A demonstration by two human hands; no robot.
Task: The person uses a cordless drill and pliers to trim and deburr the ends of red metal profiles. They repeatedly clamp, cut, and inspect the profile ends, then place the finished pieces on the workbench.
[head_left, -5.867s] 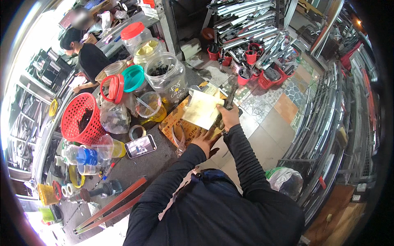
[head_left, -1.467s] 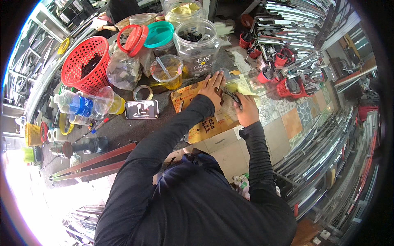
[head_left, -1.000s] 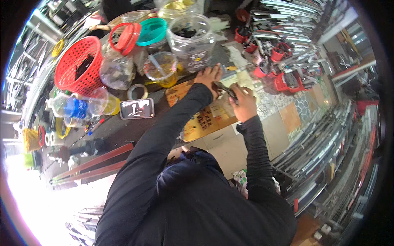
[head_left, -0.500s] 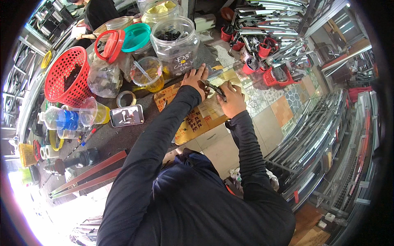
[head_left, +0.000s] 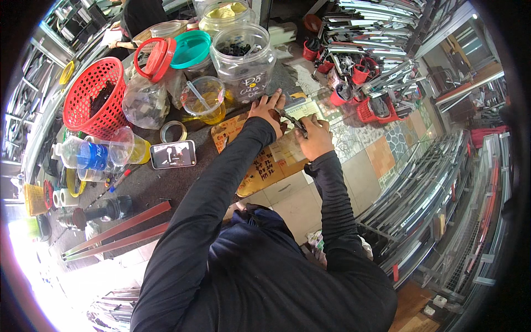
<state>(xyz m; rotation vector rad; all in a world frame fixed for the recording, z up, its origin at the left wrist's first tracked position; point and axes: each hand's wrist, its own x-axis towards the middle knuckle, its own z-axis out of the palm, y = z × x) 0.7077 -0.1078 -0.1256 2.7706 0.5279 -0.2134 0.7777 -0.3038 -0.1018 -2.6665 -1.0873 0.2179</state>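
My right hand (head_left: 317, 138) is closed around a dark metal hand tool (head_left: 291, 118) with a slim end pointing left; its exact kind is too small to make out. Beside that end lies my left hand (head_left: 266, 109), fingers stretched out toward the base of a clear plastic jar (head_left: 243, 61) of black parts. My left thumb is near the tool and partly hidden. Below both hands is a yellow-brown board (head_left: 251, 182) with black handwriting and pale paper taped or laid on it.
On the dark bench to my left are a phone (head_left: 173, 154), a tape roll (head_left: 173, 132), a cup of yellow liquid (head_left: 203, 102), a red basket (head_left: 83, 110) and a water bottle (head_left: 83, 155). Metal profiles (head_left: 426, 188) are racked at right. A person (head_left: 141, 19) is at far left.
The view has shifted slightly, so the bench items sit a little farther right. My right hand still grips the tool, and my left hand stays beside it.
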